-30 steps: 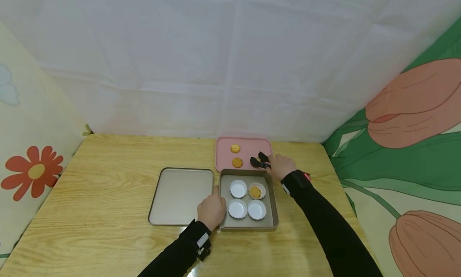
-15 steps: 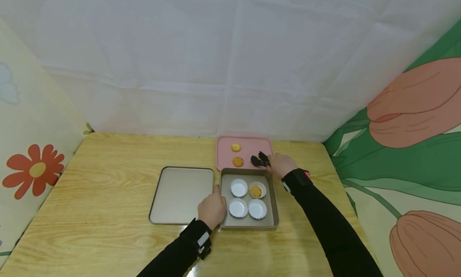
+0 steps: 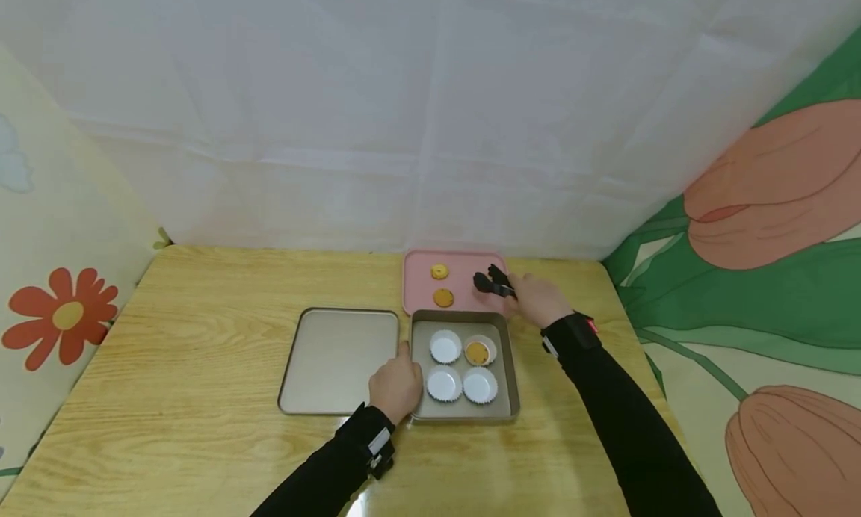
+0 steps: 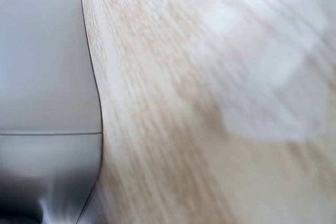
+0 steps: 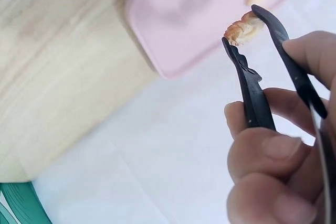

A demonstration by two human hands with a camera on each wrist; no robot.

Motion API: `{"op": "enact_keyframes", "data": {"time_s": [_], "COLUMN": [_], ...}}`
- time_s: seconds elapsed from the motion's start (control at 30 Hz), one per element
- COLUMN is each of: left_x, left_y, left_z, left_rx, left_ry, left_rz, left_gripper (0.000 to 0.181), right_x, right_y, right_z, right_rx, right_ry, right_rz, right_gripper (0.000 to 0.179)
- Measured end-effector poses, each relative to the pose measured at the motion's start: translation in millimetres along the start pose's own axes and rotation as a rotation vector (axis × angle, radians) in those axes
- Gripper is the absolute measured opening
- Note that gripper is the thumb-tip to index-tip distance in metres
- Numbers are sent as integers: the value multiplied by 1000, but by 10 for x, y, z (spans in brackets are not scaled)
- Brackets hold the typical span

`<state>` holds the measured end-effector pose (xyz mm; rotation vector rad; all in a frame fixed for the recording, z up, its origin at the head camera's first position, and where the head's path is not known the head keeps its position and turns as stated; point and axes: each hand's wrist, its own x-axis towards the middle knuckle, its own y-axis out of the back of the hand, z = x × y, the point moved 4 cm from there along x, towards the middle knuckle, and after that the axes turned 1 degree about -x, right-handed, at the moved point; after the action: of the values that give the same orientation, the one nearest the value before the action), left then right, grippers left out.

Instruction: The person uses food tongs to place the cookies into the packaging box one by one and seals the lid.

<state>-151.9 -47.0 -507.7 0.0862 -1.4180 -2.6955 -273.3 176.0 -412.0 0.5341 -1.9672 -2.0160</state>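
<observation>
My left hand (image 3: 395, 386) grips the left wall of a square metal baking tin (image 3: 507, 405), fingers curled at its rim. The left wrist view shows that tin wall (image 4: 50, 66). Inside the tin stand several white fluted baking cups (image 3: 445, 383); the back right one holds a cookie (image 3: 477, 353). My right hand (image 3: 541, 299) holds black-tipped tongs (image 3: 494, 282) over the right part of a pink tray (image 3: 464, 261). In the right wrist view a golden cookie (image 5: 244, 29) appears between the parted tong tips; whether they grip it, I cannot tell.
Two cookies lie on the tray's left part, a paler one (image 3: 439, 271) behind a browner one (image 3: 443, 298). Left of the tin lies a flat metal lid or shallow tray (image 3: 343, 360). A white cloth (image 3: 303, 128) hangs at the wooden table's (image 3: 202, 338) far edge.
My right hand and the tongs have moved a little to the right and away from the tin. The left hand stays on the tin.
</observation>
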Motion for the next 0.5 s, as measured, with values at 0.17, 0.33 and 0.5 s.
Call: {"op": "enact_keyframes", "data": {"time_s": [0.17, 0.33, 0.5], "left_x": [2, 7, 19], "left_y": [-1, 9, 4], "left_z": [0, 1, -3], "left_rx": [-1, 4, -1], "left_ry": [3, 6, 11], "left_rz": [-6, -9, -23], "left_gripper": [35, 32, 35], "right_x": [-225, -514, -835], "right_y": [202, 337, 376], "right_z": [-15, -123, -281], "right_rx": [-14, -100, -149], "right_ry": [53, 111, 150], "right_rz": [132, 248, 295], "right_gripper": [47, 47, 48]}}
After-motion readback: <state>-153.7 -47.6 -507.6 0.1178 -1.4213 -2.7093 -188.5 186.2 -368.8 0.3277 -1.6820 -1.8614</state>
